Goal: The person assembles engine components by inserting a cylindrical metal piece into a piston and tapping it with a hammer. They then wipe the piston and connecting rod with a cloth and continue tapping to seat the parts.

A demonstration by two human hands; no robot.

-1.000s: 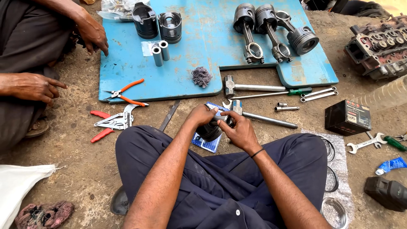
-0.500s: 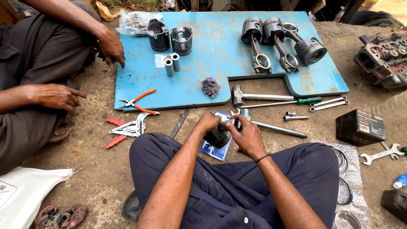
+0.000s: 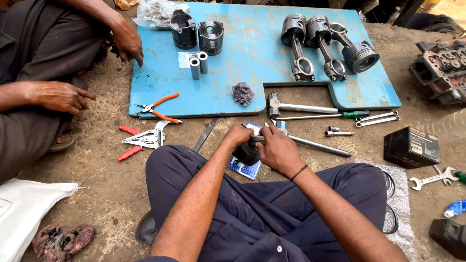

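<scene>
I sit on the ground with a dark piston (image 3: 246, 153) held between both hands above my knees. My left hand (image 3: 237, 135) grips its left side and my right hand (image 3: 277, 149) covers its right side and top. Under it lies a small blue packet (image 3: 244, 169). Most of the piston is hidden by my fingers.
A blue board (image 3: 242, 58) ahead carries two pistons (image 3: 197, 33), two steel pins (image 3: 199, 64), three pistons with connecting rods (image 3: 320, 46) and a rag (image 3: 242, 92). Pliers (image 3: 158, 109), a hammer (image 3: 296, 106), spanners (image 3: 376, 118), a black box (image 3: 411, 147) lie around. Another person's hands (image 3: 63, 97) rest at left.
The view has shifted slightly, so the board and tools sit higher and more to the right. My hands stay closed on the piston. The other person's upper hand has barely moved.
</scene>
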